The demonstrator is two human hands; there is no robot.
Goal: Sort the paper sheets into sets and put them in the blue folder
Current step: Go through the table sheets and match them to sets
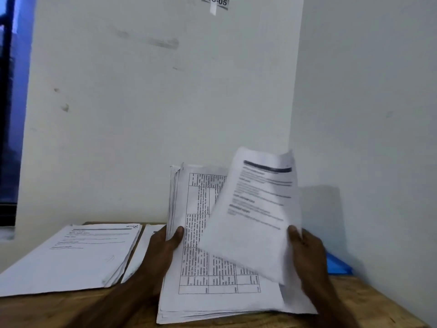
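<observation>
My left hand [163, 254] grips the left edge of a thick stack of paper sheets [201, 280], propped up from the wooden table with its top page showing a printed table. My right hand [307, 254] pinches a single printed sheet [255, 214], lifted and tilted in front of the stack. A sorted pile of sheets [78, 254] lies flat on the table at the left. A second pile [142, 252] beside it is partly hidden by my left hand. A corner of the blue folder [338, 263] shows on the table behind my right hand.
The wooden table [369, 297] stands in a corner between white walls. A label reading WS-05 [216, 2] is taped high on the back wall. A dark window [11, 102] is at the far left.
</observation>
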